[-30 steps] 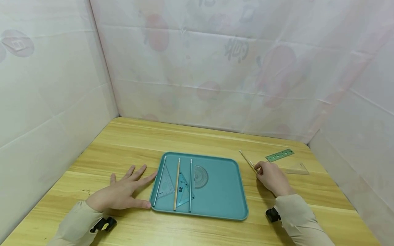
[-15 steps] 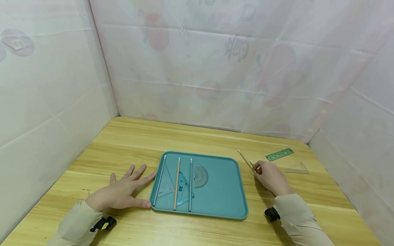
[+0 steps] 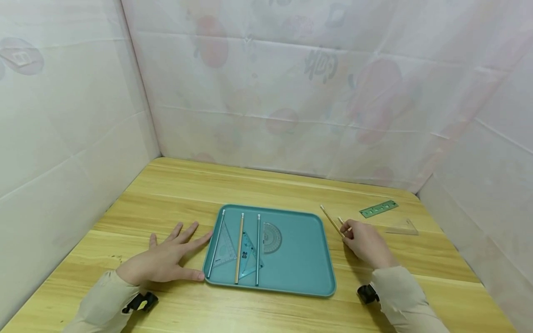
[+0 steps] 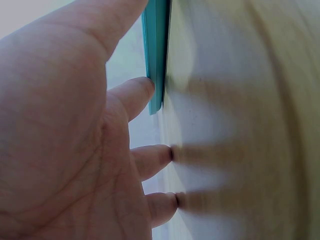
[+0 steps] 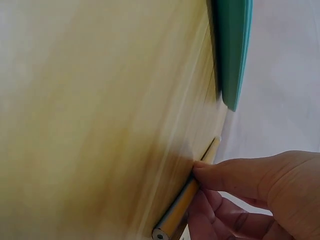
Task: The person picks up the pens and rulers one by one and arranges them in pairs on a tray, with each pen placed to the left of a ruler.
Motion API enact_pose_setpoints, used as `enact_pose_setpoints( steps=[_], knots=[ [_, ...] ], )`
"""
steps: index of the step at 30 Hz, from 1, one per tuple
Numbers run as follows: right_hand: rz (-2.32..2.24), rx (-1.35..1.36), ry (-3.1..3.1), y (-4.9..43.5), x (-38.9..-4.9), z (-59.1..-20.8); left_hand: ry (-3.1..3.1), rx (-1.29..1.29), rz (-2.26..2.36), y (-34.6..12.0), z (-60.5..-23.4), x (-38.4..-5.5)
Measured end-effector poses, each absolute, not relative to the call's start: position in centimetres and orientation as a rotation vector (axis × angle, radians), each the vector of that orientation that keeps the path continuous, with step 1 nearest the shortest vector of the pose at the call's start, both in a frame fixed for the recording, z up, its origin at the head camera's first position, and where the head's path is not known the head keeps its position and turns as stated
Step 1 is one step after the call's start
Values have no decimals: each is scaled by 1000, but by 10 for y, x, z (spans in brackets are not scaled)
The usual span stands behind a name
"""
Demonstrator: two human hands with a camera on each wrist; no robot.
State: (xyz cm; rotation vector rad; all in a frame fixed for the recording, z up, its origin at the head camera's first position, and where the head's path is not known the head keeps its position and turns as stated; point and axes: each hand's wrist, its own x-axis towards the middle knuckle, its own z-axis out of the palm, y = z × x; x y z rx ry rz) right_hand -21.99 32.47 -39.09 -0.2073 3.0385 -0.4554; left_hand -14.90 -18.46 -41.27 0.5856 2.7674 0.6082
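Observation:
A gold pencil point(image 3: 331, 220) lies slanted at the right of the teal tray point(image 3: 300, 277). My right hand point(image 3: 366, 243) pinches it between thumb and fingers, low over the table, as the right wrist view shows along the pencil's shaft point(image 5: 180, 206). The end of a second pencil point(image 3: 340, 220) pokes out by the fingers; the rest is hidden. Spread flat, my left hand point(image 3: 162, 263) has its thumb and index finger at the tray's left edge; in the left wrist view a fingertip meets the tray's side point(image 4: 156, 60).
In the tray lie a gold pencil point(image 3: 239, 249), two teal pencils point(image 3: 257, 249), point(image 3: 215, 245), a clear set square point(image 3: 225, 254), a blue set square point(image 3: 250, 261) and a protractor point(image 3: 272, 239). A green ruler point(image 3: 379, 209) and a clear triangle point(image 3: 404, 229) lie right of my right hand.
The pencil in my right hand has shifted slightly left, toward the tray, and apart from the second pencil. My left hand and the tray have stayed put.

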Motion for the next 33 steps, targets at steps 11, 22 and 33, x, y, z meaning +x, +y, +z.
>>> enact_pose_setpoints(
  steps=[11, 22, 33],
  knots=[
    [-494, -158, 2979, 322, -211, -390, 2766, 586, 607, -184, -412, -149],
    [-606, -134, 2952, 323, -203, -393, 2761, 597, 606, -182, -409, -146],
    [-725, -169, 2942, 317, -194, -389, 2761, 594, 607, -183, -410, -147]
  ],
)
